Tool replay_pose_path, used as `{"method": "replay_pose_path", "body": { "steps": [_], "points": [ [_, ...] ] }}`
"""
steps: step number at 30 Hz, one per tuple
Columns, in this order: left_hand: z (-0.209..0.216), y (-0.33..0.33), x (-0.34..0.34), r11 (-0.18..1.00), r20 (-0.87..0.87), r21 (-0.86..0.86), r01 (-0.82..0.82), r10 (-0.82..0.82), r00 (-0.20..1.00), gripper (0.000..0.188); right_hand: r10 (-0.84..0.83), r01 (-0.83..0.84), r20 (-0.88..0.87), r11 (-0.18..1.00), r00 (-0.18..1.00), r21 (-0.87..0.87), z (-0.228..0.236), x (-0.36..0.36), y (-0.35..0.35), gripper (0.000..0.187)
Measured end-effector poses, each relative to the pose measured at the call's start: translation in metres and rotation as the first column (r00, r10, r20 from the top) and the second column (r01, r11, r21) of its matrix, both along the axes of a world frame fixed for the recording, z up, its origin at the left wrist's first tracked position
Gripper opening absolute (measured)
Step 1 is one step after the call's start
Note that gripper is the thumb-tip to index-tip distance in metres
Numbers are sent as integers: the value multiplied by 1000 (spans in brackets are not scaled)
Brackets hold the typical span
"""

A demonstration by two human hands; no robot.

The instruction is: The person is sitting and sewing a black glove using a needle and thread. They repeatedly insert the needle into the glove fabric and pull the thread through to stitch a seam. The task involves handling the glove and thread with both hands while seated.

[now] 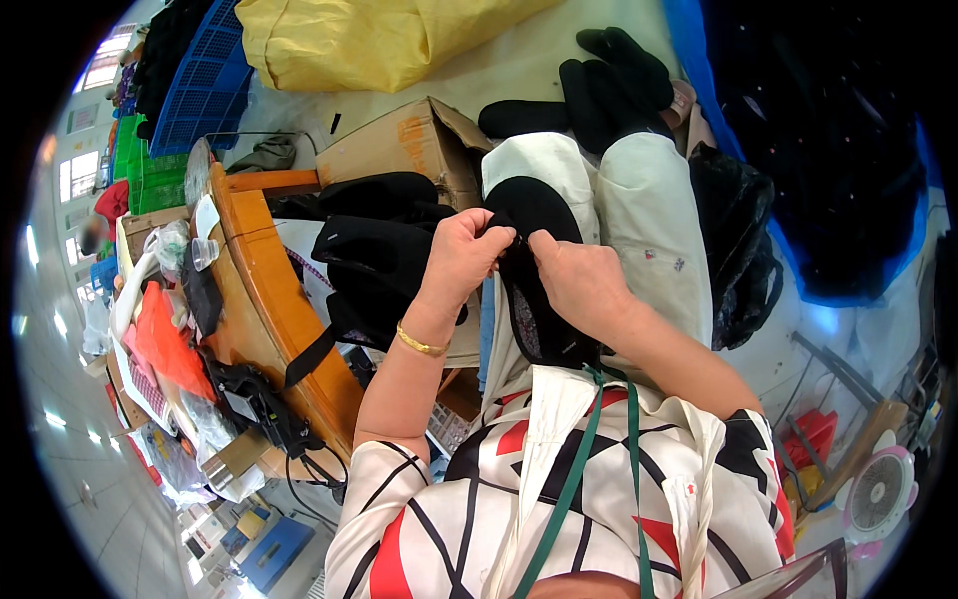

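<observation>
A black cloth shoe (547,205) with a patterned inside lies lengthwise over my lap, on light-coloured trousers (654,235). My left hand (462,252) is closed in a pinch at the shoe's left edge, thumb and forefinger together on black material. Close beside it my right hand (582,282) is also closed, its fingertips pressed on the middle of the same shoe. Whatever small part sits between the fingertips is hidden. More black shoes (374,245) are piled at my left, next to an open cardboard box (384,145).
Further black shoes (619,85) lie beyond my knees. A wooden table (264,290) curves along my left. A yellow sack (369,40) lies at the far side. On the right are a black plastic bag (733,240), a blue-edged sack of dark items (818,150) and a fan (880,489).
</observation>
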State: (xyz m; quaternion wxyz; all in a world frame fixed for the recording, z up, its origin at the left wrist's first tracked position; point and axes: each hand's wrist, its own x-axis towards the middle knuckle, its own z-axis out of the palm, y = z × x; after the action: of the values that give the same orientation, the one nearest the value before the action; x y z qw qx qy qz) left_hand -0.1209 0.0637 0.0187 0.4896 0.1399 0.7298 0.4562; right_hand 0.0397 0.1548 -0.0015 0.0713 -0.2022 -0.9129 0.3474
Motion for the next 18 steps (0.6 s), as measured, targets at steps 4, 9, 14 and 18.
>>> {"method": "replay_pose_path", "body": {
  "steps": [4,9,14,18],
  "points": [
    [2,2,1,1000,3,9,14,-14,1000,11,-4,4,6,999,1000,-40,-6,0,3,7],
    [1,2,-2,998,31,-32,53,-52,998,11,-26,26,-93,1000,995,-8,-11,0,-2,11],
    [3,3,-6,992,85,-50,116,-112,990,11,-60,65,-122,997,991,36,-16,-1,-9,11],
    [2,4,-9,987,113,-42,152,-147,983,11,-93,98,-147,995,985,22,-22,-3,-13,10]
  ]
}}
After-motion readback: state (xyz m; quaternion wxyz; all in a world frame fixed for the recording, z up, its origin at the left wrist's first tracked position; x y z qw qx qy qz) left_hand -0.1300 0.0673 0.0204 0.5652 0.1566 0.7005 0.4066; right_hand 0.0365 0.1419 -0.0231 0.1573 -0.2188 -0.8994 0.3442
